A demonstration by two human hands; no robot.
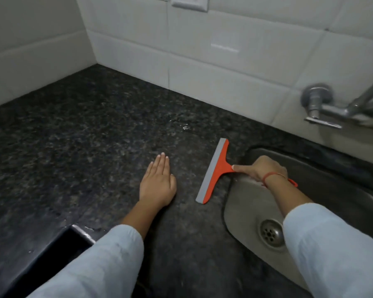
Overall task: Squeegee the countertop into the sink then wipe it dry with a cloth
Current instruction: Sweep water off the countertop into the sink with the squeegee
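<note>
An orange squeegee with a grey rubber blade rests on the dark speckled granite countertop, its blade close to the left rim of the steel sink. My right hand is closed around its handle, over the sink's edge. My left hand lies flat on the counter with fingers together, left of the blade and apart from it. A small puddle of water glistens on the counter beyond the squeegee. No cloth is in sight.
White tiled walls meet in a corner at the back left. A metal wall tap sticks out above the sink's far side. The drain shows in the basin. A dark rectangular recess cuts into the counter's near left edge.
</note>
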